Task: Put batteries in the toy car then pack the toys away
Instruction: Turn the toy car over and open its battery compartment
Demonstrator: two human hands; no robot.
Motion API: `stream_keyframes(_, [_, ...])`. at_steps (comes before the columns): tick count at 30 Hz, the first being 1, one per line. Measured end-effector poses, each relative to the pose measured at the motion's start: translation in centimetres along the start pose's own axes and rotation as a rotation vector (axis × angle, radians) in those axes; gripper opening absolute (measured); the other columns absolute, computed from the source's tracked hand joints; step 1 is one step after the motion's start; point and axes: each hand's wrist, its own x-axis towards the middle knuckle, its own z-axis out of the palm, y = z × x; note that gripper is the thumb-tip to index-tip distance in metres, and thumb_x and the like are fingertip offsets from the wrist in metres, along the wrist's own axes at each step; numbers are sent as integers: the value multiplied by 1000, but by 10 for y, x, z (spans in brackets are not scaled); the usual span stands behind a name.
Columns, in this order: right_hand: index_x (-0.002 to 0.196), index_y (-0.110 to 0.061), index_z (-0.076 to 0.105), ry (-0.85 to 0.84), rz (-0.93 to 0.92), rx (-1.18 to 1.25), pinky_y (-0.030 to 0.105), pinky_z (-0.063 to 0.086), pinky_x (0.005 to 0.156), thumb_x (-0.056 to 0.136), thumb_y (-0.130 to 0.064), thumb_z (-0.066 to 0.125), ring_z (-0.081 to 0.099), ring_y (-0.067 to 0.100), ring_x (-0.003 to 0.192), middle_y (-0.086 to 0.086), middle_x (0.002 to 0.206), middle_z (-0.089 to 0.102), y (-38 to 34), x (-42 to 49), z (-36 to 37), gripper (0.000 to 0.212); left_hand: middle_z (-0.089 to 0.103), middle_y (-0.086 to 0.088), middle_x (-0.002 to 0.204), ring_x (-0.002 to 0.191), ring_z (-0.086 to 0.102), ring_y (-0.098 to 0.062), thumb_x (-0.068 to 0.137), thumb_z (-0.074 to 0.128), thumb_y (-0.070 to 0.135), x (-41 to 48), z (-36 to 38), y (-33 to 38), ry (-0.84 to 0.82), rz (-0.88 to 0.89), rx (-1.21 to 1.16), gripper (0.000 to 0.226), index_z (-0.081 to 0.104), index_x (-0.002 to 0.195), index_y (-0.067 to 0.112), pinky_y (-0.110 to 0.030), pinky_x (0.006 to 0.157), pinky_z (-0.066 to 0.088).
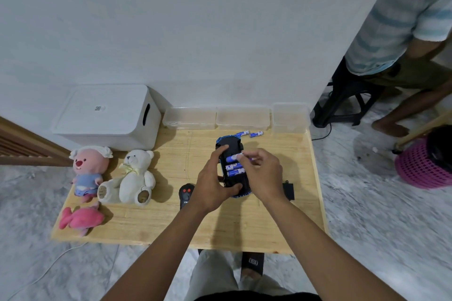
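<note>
The toy car [226, 146] lies upside down on the wooden table [171, 222], its black underside up and blue body showing at the ends. My left hand [210, 183] grips its left side and near end. My right hand [263, 173] pinches a blue battery [232, 157] and holds it at the open battery bay. Two blue batteries [235, 170] sit in the bay below it. Two loose batteries [249, 133] lie beyond the car. The black battery cover [288, 190] lies to the right, partly behind my right wrist.
A black remote [187, 194] lies left of my left wrist. A white bear [134, 178], a pink plush animal [88, 168] and a pink fish plush [82, 219] sit at the left. A white lidded bin [107, 117] and three clear boxes [242, 117] line the back. A person sits at far right.
</note>
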Motion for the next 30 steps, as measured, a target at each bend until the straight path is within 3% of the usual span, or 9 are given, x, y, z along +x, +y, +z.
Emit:
stream_keyframes(3, [100,-22,58,-13,61,110,15,48,69,96,-19,59,69,1,91,-14,90,77,-11,6,-18,5,54,20,127,114,64,-13,72,89,6,-3,-3,-2,-12,-25,-16,102,35,151,41,-12,82,54])
stream_keyframes(6, [100,-23,59,-92,115,-47,25,41,65,100,-20,42,63,14,86,-6,91,70,-15,10,-28,17,54,20,127,118,61,-12,72,89,7,-5,-1,-1,-19,-24,-13,102,34,151,40,-13,83,55])
stream_keyframes(9, [92,-27,61,-191,30,-463,29,40,63,92,-39,55,59,16,82,-8,94,64,-12,6,-22,14,57,16,130,117,63,-12,72,89,7,-6,3,2,-22,-15,-12,102,35,151,41,-17,84,56])
stream_keyframes(12, [96,-30,58,-157,-90,-762,32,45,71,79,-59,67,60,19,87,-10,96,58,-2,-2,-12,35,58,18,134,120,61,-8,71,90,11,-7,7,6,-14,1,5,102,36,151,42,-29,91,59])
stream_keyframes(18, [93,-30,59,-79,-46,-712,31,48,69,71,-59,70,63,17,85,-13,83,65,-5,-4,-5,38,56,13,138,121,61,-14,69,88,20,-9,9,5,8,25,62,103,34,152,46,-43,95,59])
stream_keyframes(23, [89,-29,56,-51,79,-606,30,52,67,64,-55,69,63,14,77,-14,78,62,-12,-3,3,38,54,1,137,121,58,-16,69,91,17,-9,12,7,24,56,129,105,34,156,36,-42,98,55])
stream_keyframes(30, [89,-32,57,-90,102,-603,28,47,65,68,-52,65,60,12,79,-16,80,61,-13,-2,-1,30,56,4,134,117,61,-17,69,89,25,-5,9,7,-5,26,123,104,32,154,45,-45,93,58])
